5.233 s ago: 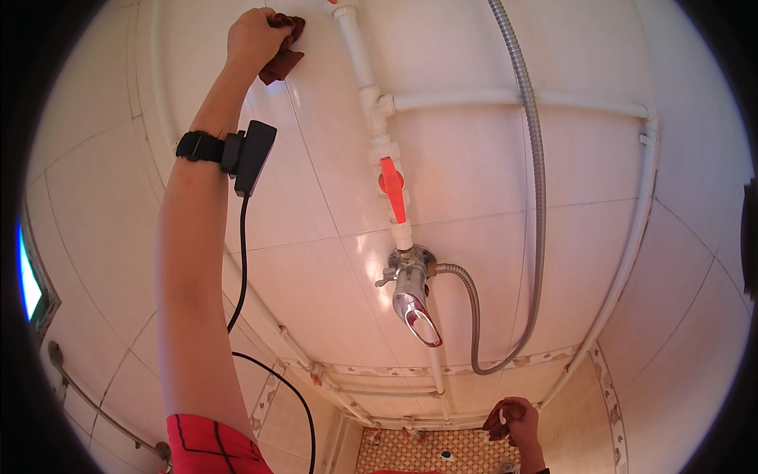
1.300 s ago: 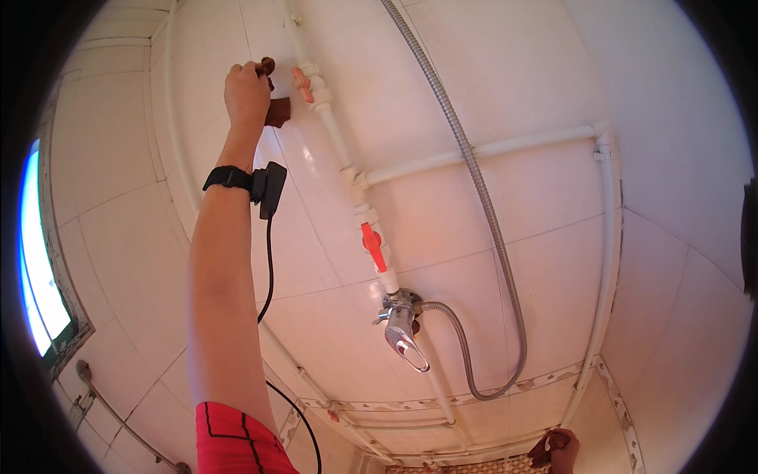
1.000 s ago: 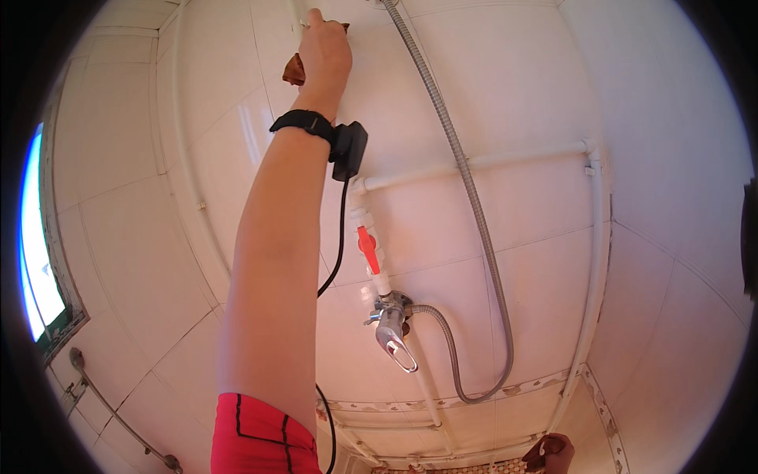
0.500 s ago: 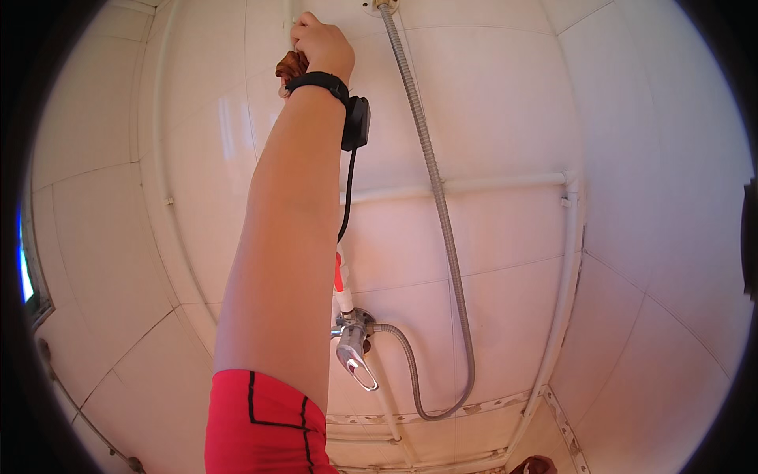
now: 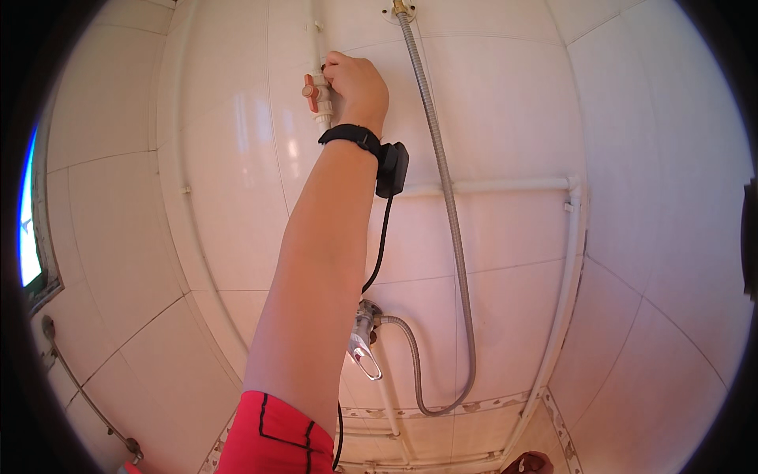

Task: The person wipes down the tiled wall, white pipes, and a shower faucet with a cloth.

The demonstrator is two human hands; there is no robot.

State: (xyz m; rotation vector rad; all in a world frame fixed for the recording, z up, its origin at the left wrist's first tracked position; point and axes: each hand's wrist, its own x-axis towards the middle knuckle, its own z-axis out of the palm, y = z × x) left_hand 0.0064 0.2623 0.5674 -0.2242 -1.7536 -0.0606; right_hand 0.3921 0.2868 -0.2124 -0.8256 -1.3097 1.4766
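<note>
With its fingers curled inward, the left hand [image 5: 359, 88] is held raised beside a white pipe [image 5: 316, 43]; just left of its fingers, an orange-handled valve [image 5: 311, 93] is mounted on that pipe; a dark scrap [image 5: 324, 69] is seen at the fingertips, but whether it is pinched cannot be told; just below the hand, a black strap [image 5: 346, 136] is worn, to which a black box [image 5: 392, 169] is fixed; to the hand's right, a ribbed metal hose [image 5: 438, 142] is hung; well below it, a chrome tap [image 5: 365, 338] is partly covered by the forearm [image 5: 316, 261]; far below and to the right, the right hand [image 5: 542, 460] is mostly cut off beside brown cloth [image 5: 518, 463], its grip unreadable.
</note>
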